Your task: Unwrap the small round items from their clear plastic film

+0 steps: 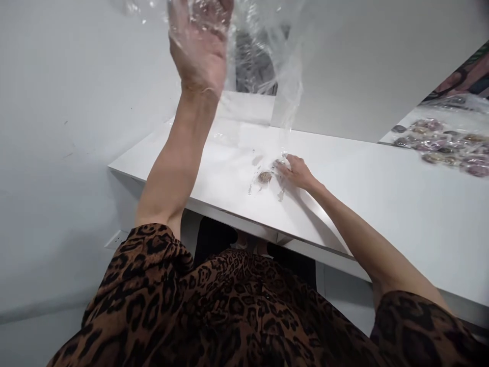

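Observation:
My left hand (202,56) is raised high at the top edge of the view, palm towards me, among crinkled clear plastic film (260,30). Its fingertips are partly cut off and veiled by the film, but the hand appears closed on it. The film hangs down to the white tabletop (237,188). There my right hand (298,172) reaches low, fingers pinching the lower film beside a small dark item that they partly cover. Just left of those fingers, a flat, roundish brown piece (265,177) lies under or in shiny film.
On the right of the table lies a cluster of roundish purple, brown and yellowish pieces in clear film (443,142). A grey panel (344,71) stands along the back edge. A white wall (69,127) closes off the left. Another person's arm (466,76) shows at the far right.

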`<state>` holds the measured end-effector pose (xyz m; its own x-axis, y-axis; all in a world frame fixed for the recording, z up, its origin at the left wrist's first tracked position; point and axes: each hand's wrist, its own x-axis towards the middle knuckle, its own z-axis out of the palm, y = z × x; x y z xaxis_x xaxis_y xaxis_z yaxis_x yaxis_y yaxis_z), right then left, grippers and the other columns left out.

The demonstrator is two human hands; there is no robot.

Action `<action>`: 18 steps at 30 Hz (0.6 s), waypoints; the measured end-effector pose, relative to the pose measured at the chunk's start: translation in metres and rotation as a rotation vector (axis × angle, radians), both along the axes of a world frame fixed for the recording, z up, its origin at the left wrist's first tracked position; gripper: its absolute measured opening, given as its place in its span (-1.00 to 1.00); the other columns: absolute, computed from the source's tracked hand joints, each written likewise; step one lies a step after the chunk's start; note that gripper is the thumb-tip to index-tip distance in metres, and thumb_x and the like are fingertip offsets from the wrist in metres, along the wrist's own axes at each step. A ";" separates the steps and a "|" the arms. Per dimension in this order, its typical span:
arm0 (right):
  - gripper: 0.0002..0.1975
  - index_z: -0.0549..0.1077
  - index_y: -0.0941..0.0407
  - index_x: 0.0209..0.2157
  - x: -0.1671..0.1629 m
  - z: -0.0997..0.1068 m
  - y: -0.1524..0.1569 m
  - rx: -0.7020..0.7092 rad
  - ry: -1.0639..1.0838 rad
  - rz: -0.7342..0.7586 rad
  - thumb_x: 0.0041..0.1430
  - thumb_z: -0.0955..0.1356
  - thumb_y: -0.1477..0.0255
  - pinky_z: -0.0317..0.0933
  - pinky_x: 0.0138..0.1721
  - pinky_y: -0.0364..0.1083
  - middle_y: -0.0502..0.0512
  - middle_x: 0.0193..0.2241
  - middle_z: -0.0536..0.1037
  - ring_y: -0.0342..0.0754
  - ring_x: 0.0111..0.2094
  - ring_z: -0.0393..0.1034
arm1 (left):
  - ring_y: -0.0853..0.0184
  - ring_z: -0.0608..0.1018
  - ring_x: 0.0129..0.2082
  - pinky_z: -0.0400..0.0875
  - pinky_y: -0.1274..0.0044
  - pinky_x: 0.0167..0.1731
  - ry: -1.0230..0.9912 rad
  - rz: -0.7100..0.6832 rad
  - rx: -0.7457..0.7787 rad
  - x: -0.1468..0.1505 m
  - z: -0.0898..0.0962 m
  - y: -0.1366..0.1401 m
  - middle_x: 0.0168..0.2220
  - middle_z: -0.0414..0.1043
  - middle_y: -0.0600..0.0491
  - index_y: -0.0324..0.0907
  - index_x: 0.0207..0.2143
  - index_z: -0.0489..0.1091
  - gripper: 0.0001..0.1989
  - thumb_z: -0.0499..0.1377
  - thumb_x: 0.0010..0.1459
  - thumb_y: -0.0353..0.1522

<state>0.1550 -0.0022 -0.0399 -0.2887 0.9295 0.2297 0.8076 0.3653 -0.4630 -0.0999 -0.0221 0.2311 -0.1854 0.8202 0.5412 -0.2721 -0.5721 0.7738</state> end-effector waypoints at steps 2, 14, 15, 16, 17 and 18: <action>-0.46 0.31 0.20 0.25 -0.012 -0.001 0.008 -0.027 -0.177 0.040 0.37 0.18 0.23 0.22 0.13 0.34 0.47 0.21 0.41 0.38 0.19 0.26 | 0.51 0.46 0.18 0.49 0.52 0.24 -0.187 -0.071 0.098 -0.024 -0.012 0.007 0.34 0.24 0.07 -0.11 0.43 -0.21 -0.29 -0.64 0.37 -0.09; -0.48 0.28 0.17 0.29 -0.029 0.023 -0.015 0.105 -0.138 0.040 0.45 0.05 0.31 0.28 0.05 0.21 0.43 0.06 0.50 0.30 0.05 0.36 | 0.34 0.47 0.26 0.49 0.48 0.21 -0.565 0.263 -0.273 -0.145 -0.167 0.048 0.09 0.48 -0.04 -0.04 0.12 0.33 -0.29 -0.33 0.38 0.17; -0.47 0.27 0.18 0.30 -0.036 0.024 -0.024 0.083 -0.194 0.106 0.46 0.06 0.27 0.28 0.06 0.22 0.44 0.11 0.48 0.31 0.10 0.34 | 0.30 0.50 0.24 0.50 0.48 0.19 -0.614 0.272 -0.289 -0.147 -0.182 0.049 0.08 0.49 -0.08 -0.06 0.11 0.35 -0.33 -0.26 0.39 0.16; -0.45 0.26 0.20 0.31 -0.044 0.024 -0.033 0.058 -0.269 0.168 0.46 0.09 0.21 0.28 0.08 0.22 0.46 0.16 0.44 0.34 0.13 0.31 | 0.30 0.53 0.21 0.51 0.49 0.17 -0.660 0.279 -0.308 -0.148 -0.197 0.050 0.07 0.50 -0.11 -0.09 0.11 0.36 -0.36 -0.20 0.41 0.14; -0.41 0.25 0.23 0.31 -0.052 0.024 -0.042 0.039 -0.348 0.217 0.45 0.11 0.15 0.28 0.09 0.23 0.49 0.19 0.40 0.36 0.16 0.29 | 0.31 0.57 0.17 0.52 0.50 0.15 -0.704 0.284 -0.328 -0.147 -0.210 0.050 0.06 0.51 -0.13 -0.10 0.11 0.36 -0.41 -0.17 0.43 0.09; -0.37 0.24 0.26 0.31 -0.058 0.023 -0.049 0.029 -0.415 0.250 0.44 0.14 0.10 0.28 0.10 0.23 0.52 0.20 0.37 0.38 0.17 0.28 | 0.34 0.59 0.13 0.52 0.53 0.13 -0.743 0.290 -0.351 -0.145 -0.222 0.049 0.05 0.52 -0.13 -0.11 0.10 0.36 -0.46 -0.16 0.45 0.04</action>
